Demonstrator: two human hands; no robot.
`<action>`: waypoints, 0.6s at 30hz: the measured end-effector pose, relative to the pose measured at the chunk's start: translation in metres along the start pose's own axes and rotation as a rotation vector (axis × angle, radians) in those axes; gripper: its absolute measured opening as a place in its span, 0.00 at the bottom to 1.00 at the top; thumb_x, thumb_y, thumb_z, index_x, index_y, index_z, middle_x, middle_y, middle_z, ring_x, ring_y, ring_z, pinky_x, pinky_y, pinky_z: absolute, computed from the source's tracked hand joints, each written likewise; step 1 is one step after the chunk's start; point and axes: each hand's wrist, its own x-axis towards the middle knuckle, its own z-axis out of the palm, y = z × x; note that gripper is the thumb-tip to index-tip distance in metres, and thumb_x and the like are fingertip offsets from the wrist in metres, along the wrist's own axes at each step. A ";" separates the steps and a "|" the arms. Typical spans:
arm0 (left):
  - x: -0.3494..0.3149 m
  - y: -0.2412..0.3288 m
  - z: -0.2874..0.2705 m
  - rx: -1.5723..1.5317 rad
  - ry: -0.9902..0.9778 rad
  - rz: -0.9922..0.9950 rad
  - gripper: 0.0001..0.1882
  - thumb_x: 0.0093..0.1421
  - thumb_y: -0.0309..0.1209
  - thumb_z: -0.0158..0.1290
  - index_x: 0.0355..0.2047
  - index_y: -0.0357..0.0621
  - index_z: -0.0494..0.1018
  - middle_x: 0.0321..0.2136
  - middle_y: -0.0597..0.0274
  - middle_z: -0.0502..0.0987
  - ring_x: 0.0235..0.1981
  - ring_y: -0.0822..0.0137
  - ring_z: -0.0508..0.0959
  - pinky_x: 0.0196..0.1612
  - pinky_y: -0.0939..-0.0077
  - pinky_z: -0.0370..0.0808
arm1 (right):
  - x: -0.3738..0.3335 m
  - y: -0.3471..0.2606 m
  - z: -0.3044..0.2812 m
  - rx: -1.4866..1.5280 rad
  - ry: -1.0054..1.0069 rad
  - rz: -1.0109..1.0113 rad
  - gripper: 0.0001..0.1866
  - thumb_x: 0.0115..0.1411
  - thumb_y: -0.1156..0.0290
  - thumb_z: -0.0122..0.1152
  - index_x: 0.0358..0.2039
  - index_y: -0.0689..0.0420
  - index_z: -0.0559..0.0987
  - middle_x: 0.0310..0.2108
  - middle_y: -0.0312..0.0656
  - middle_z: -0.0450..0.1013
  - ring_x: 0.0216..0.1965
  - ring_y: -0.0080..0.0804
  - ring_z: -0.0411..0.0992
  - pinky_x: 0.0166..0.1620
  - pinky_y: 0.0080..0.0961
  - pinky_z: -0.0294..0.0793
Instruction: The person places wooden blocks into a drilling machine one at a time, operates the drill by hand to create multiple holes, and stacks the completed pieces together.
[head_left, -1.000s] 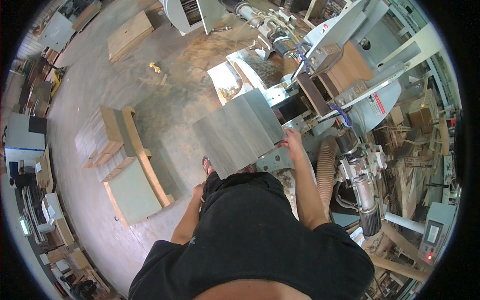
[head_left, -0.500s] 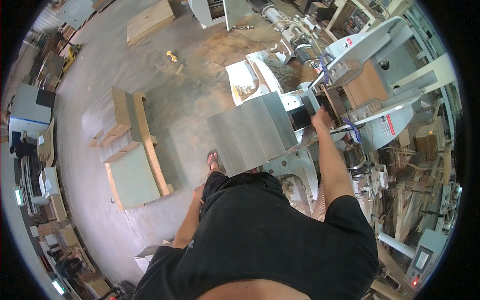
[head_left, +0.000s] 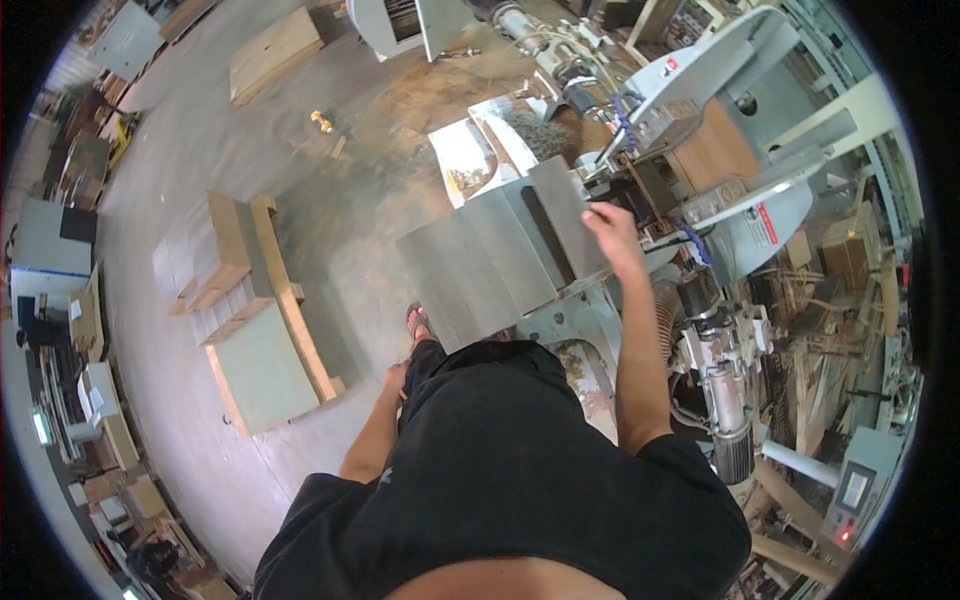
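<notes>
My right hand is closed on the right edge of a flat grey panel, thumb and fingers pinching it. The panel is held beside a row of grey boards at the machine's front, with a dark gap between panel and boards. Against my left thigh rests my left hand; its fingers are mostly hidden, so whether they are open or closed does not show. The machine has white guards, blue coiled hoses and a brown board between the guards.
On the left, a wooden pallet carries stacked panels. A yellow tool lies on the floor ahead, and a large wooden board lies farther off. A control box stands at lower right, near pipes and timber.
My right hand has moved left, away from the machine's guards, bringing the grey panel toward the boards. My left hand stays at my thigh. The view has shifted slightly.
</notes>
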 end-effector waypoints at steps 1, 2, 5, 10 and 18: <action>0.000 0.004 -0.002 -0.139 0.027 -0.007 0.23 0.65 0.46 0.42 0.47 0.45 0.78 0.47 0.44 0.78 0.47 0.52 0.79 0.50 0.67 0.74 | -0.004 -0.002 0.010 -0.019 -0.008 0.039 0.13 0.57 0.69 0.63 0.37 0.67 0.79 0.25 0.37 0.74 0.28 0.21 0.68 0.33 0.22 0.68; -0.001 0.008 -0.003 -0.257 0.042 -0.039 0.24 0.64 0.47 0.44 0.46 0.43 0.78 0.47 0.44 0.78 0.47 0.52 0.79 0.50 0.67 0.75 | -0.007 -0.003 0.020 -0.026 -0.020 0.090 0.14 0.57 0.69 0.63 0.37 0.67 0.79 0.25 0.38 0.74 0.27 0.22 0.69 0.33 0.23 0.69; -0.010 0.017 -0.009 -0.435 0.055 -0.144 0.27 0.62 0.50 0.47 0.44 0.37 0.78 0.45 0.43 0.79 0.45 0.53 0.80 0.48 0.66 0.75 | -0.016 -0.003 0.039 -0.159 0.015 0.059 0.17 0.56 0.65 0.64 0.42 0.65 0.80 0.30 0.48 0.77 0.32 0.34 0.76 0.39 0.27 0.73; -0.020 0.023 -0.012 -0.521 0.015 -0.327 0.31 0.60 0.52 0.49 0.44 0.32 0.77 0.41 0.42 0.80 0.43 0.51 0.80 0.46 0.64 0.75 | -0.022 -0.004 0.044 -0.276 0.009 -0.034 0.20 0.57 0.63 0.65 0.43 0.66 0.80 0.33 0.45 0.78 0.34 0.32 0.76 0.39 0.26 0.73; 0.000 -0.007 0.002 0.127 -0.018 0.042 0.32 0.61 0.53 0.46 0.50 0.35 0.74 0.48 0.42 0.77 0.47 0.49 0.78 0.48 0.65 0.75 | -0.028 0.038 0.035 0.563 0.098 0.496 0.24 0.67 0.52 0.54 0.47 0.63 0.79 0.28 0.33 0.75 0.26 0.21 0.68 0.34 0.21 0.69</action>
